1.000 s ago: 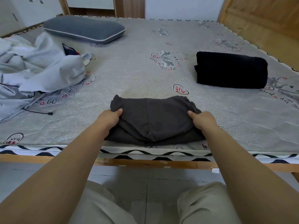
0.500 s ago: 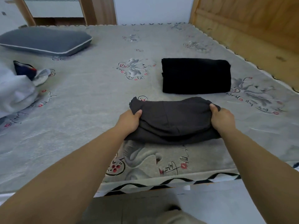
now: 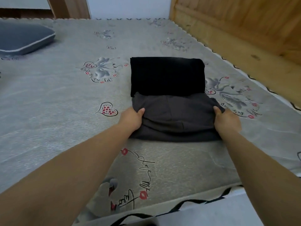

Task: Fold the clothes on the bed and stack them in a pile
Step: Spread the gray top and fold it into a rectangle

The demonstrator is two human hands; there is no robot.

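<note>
Folded dark grey garment (image 3: 175,116), held at both ends above the grey printed mattress cover (image 3: 57,98) of the bed, toward its right half; the garment lay in several layers, with a rounded fold at its near edge and a looser upper layer bunched toward the far edge; its far edge overlapped the near edge of the folded black garment (image 3: 167,75), though whether the two pieces actually touched there could not be told; the black garment rested flat on the cover as a neat rectangle, directly beyond the grey one; the left hand (image 3: 131,119) gripped the left end of the grey garment, thumb on top of the cloth and fingers curled beneath and out of sight; the right hand (image 3: 227,121) gripped the right end in the same manner, thumb pressed on the upper layer; both bare forearms extended from the near corners of the view; the cover bore printed hearts, red lips, grey figures and cursive script, with a black zigzag border along its near edge; a blue-grey pillow (image 3: 24,39) with pale piping lay at the far left, well apart from both garments; a wooden panel (image 3: 244,23) ran along the right side of the bed.
</note>
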